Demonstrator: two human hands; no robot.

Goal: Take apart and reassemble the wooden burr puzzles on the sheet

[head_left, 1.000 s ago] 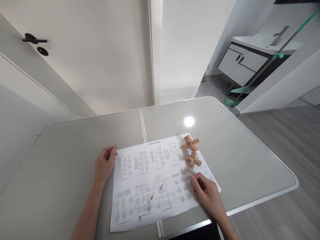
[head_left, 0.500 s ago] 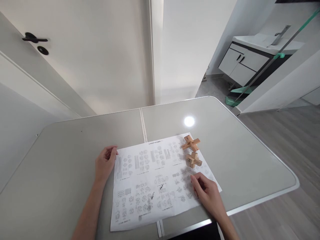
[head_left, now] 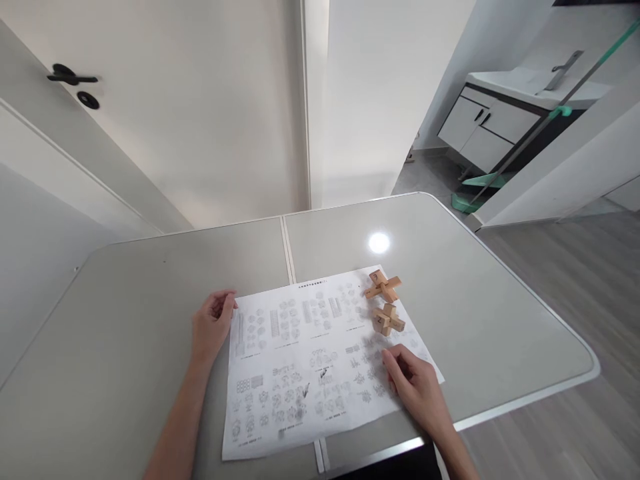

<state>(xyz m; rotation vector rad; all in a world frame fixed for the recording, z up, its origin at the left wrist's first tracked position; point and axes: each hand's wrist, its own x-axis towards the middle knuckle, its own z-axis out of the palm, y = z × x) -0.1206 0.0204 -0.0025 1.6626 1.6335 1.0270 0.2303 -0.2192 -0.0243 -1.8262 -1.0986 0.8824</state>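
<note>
A printed paper sheet (head_left: 320,373) covered in small diagrams lies flat before me. My left hand (head_left: 215,320) rests at its upper left corner, fingers loosely curled and fingertips at the paper's edge, with nothing seen in them. On the sheet's right side rests my right hand (head_left: 413,380), also curled in, holding nothing visible. Just beyond it, on the paper, sits a pale wooden burr puzzle (head_left: 388,320) marked with a number. Behind that, near the upper right corner, is a darker wooden interlocking puzzle (head_left: 383,286), its crossed pieces also numbered.
The grey table (head_left: 490,313) has a metal rim and a seam down its middle. Beyond it stand a white door (head_left: 215,100) with a black handle (head_left: 73,77) and, at right, a sink cabinet (head_left: 495,120) beside a green dustpan (head_left: 465,202).
</note>
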